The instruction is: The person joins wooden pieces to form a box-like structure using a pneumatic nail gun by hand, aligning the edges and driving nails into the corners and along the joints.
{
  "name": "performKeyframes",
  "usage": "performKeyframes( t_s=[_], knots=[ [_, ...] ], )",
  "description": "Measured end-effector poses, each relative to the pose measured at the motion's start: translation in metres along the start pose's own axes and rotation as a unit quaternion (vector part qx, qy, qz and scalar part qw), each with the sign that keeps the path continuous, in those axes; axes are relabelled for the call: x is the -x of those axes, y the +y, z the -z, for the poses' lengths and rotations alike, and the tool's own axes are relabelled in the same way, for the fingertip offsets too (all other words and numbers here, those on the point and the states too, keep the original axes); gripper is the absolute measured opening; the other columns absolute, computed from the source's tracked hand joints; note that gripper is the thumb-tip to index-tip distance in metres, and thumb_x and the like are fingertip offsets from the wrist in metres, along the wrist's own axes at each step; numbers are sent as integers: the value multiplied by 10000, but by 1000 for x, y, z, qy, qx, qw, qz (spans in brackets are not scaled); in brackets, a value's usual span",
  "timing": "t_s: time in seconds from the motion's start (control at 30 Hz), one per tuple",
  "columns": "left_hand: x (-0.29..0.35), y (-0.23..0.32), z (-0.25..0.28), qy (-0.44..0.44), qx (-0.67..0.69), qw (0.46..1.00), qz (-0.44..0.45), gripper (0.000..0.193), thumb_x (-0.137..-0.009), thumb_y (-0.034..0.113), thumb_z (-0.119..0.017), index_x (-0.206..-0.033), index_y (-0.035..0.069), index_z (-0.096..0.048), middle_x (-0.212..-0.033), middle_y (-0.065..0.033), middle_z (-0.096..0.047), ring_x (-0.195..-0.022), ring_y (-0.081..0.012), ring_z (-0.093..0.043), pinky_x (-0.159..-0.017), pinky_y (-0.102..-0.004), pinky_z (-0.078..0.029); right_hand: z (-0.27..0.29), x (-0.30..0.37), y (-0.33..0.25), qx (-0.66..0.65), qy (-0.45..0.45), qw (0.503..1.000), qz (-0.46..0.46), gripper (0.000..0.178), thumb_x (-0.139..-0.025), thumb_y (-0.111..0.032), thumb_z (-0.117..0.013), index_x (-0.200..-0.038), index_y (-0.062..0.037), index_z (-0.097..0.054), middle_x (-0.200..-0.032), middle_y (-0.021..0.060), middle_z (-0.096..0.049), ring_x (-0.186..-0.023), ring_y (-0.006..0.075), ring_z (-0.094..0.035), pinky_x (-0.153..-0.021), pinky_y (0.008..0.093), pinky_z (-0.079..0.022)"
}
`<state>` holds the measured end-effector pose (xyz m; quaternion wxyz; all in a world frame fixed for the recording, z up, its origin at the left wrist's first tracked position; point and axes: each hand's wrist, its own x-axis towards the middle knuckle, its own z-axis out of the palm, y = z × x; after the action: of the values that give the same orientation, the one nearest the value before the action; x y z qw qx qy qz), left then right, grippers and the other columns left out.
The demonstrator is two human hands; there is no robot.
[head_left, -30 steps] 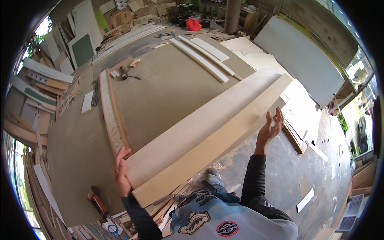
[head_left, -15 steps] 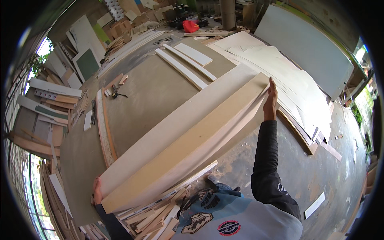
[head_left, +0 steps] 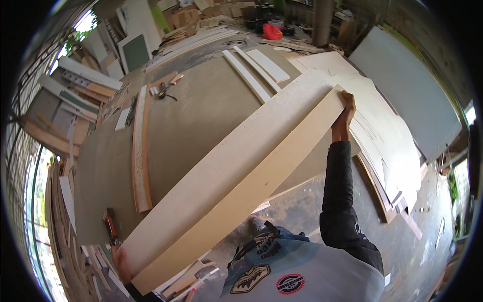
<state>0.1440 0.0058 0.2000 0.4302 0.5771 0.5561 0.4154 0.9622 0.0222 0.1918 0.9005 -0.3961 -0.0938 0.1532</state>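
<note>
A long boxed plank (head_left: 226, 173), with a white face and a tan face meeting along a lengthwise edge, slants across in front of me. My left hand (head_left: 121, 261) grips its near lower-left end, partly hidden behind it. At the far upper-right end my right hand (head_left: 345, 113) is wrapped round the corner, fingers bent over the edge. Just beyond my left hand lies an orange-and-black hand tool (head_left: 110, 226), its kind unclear. Under the plank is a large grey-brown sheet (head_left: 186, 131).
A narrow wood-edged strip (head_left: 142, 151), a tape-measure-like tool (head_left: 162, 92) and white strips (head_left: 266, 65) lie on the sheet. White panels (head_left: 385, 136) are stacked at the right. Scrap wood (head_left: 188, 282) lies near my body; a grey board (head_left: 405, 80) leans at the back right.
The plank has turned about its length, so its pale underside no longer shows, and its left end sits lower in view. The orange-and-black tool has come into sight. My right fingers have bent over the edge.
</note>
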Motion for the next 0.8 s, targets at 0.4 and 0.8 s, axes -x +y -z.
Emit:
performKeyframes(
  t_s=[0.4, 0.8],
  knots=[
    [248, 0, -37, 201, -16, 968, 152, 384, -955, 323, -647, -1119, -2, -528, -1025, -100, -583, -904, -179, -586, -808, -325, -490, -130, 38, 188, 40, -204, 964, -167, 360, -862, -282, -575, -901, 64, -666, -811, 142, -660, -676, 240, -640, -643, 361, -526],
    [304, 31, -146, 323, -14, 917, 233, 352, -953, 313, -649, -1072, 7, -521, -996, -98, -575, -866, -175, -585, -768, -324, -497, -239, 70, 315, 183, -378, 907, 21, 306, -937, -177, -491, -1041, 28, -694, -1115, 218, -679, -1058, 314, -625, -952, 356, -447]
  ],
)
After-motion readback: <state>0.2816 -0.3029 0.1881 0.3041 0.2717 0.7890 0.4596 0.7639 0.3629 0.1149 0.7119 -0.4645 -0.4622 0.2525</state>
